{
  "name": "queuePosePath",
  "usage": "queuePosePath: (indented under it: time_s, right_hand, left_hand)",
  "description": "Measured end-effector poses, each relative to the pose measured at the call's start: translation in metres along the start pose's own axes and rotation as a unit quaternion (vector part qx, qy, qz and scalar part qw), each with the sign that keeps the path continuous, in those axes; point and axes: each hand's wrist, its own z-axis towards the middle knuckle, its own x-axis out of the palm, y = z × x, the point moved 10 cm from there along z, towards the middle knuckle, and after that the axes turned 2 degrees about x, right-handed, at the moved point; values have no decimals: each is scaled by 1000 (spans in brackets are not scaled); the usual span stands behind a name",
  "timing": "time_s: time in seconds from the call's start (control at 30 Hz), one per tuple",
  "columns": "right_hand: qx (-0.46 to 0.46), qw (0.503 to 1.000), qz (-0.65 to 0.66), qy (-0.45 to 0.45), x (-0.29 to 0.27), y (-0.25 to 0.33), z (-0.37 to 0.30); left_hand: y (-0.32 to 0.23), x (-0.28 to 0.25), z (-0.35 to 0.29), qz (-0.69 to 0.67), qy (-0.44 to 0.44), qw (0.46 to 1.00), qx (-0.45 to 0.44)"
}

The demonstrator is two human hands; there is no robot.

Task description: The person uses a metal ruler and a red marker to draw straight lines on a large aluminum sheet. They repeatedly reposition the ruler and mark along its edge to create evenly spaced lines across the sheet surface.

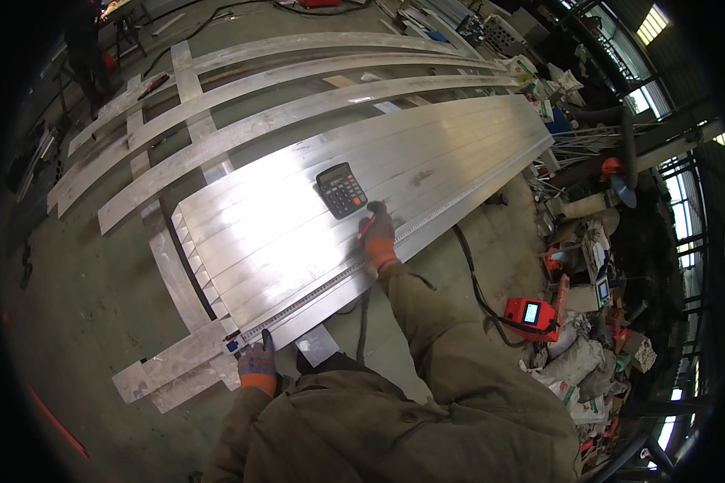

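A long measuring tape [318,291] lies stretched along the near side of a wide silver metal panel [258,233] made of joined strips. My left hand [257,364], in a grey glove with an orange cuff, is closed at the panel's near left corner, its thumb on the tape beside a small blue piece [233,347]. Over the middle of the panel, my right hand [379,238] wears the same kind of glove. Its fingers are closed around what looks like a thin red pen-like stick, mostly hidden. Just beyond it rests a black calculator [341,191].
Beyond the panel lie long metal bars [298,109] across crosspieces. A red-handled tool [153,85] rests on them. At right stand a red box with a lit screen [531,313], a black cable [473,278] and piled sacks [576,360]. Another person [85,52] is at far left.
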Motion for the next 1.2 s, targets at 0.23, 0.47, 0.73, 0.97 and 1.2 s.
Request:
queuePosePath:
  time_s: [0.23,0.47,0.73,0.97,1.2]
  right_hand:
    - [-43,979,83,180,29,23,-183]
    - [-378,883,-30,275,48,100,-294]
    - [-393,849,-66,346,75,97,-318]
    - [-352,870,-47,343,88,74,-314]
    - [-410,852,-79,316,76,105,-317]
  left_hand:
    - [1,2,0,-8,-18,1000,-1]
    - [-1,-6,-6,-5,-37,999,7]
    - [-3,-20,-14,7,-57,998,-18]
    - [-3,-11,-18,-7,-164,986,28]
    - [9,-1,-15,-57,0,996,-70]
